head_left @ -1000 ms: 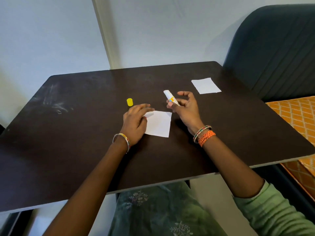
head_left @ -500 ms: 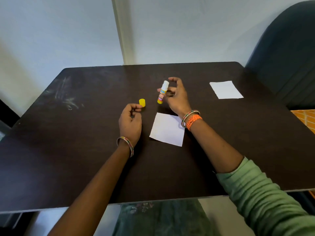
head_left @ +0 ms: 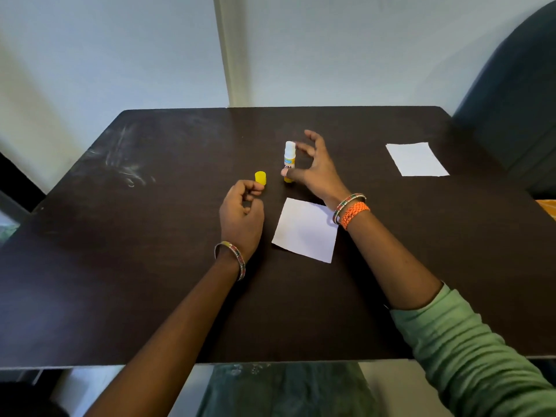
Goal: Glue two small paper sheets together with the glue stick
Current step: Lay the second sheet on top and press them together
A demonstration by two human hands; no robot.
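Note:
The uncapped glue stick (head_left: 289, 158) stands upright on the dark table (head_left: 150, 266), white tip up. My right hand (head_left: 316, 173) curves around it from the right, thumb on its lower part and forefinger at its top, the other fingers spread. Its yellow cap (head_left: 260, 177) stands a little to the left. My left hand (head_left: 242, 215) rests loosely curled just in front of the cap, fingertips beside it, holding nothing. One small white paper sheet (head_left: 305, 231) lies between my wrists. A second sheet (head_left: 416, 159) lies apart at the far right.
A pale wall runs along the table's far edge. A dark upholstered seat (head_left: 517, 94) stands at the right, with a bit of orange patterned fabric (head_left: 547, 206) beside it. White scuff marks (head_left: 126, 170) show on the table's left part.
My right hand carried the glue stick away from the near sheet and stood it upright beside the cap. My left hand let go of the sheet and moved up to the cap.

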